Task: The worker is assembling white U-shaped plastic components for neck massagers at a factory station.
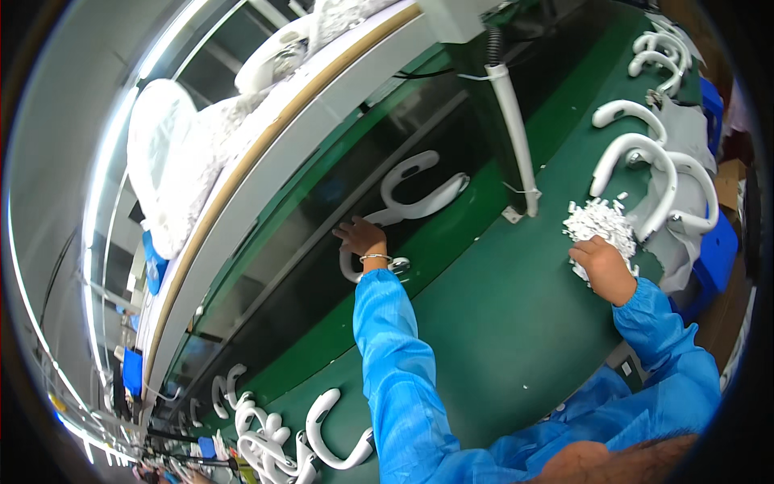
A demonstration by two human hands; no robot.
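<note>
My left hand [361, 239] reaches over the dark belt, its fingers bent around the top of a white C-shaped part [348, 266]. Part of that piece is hidden under the hand. Just beyond it on the belt lies another white C-shaped part [419, 202], with a dark oval slot near one end. On the right, my right hand [605, 270] dips into a heap of small white pieces [603, 222] on the green table [500, 323]. Its fingers are curled and pressed together; what they pinch is hidden.
More white curved parts [637, 165] lie beside the heap on grey cloth [681, 137], with blue bins [716, 254] at the table edge. Several more [266, 440] are piled at lower left. A white post [516, 145] stands between my hands; a raised shelf [266, 137] runs above the belt.
</note>
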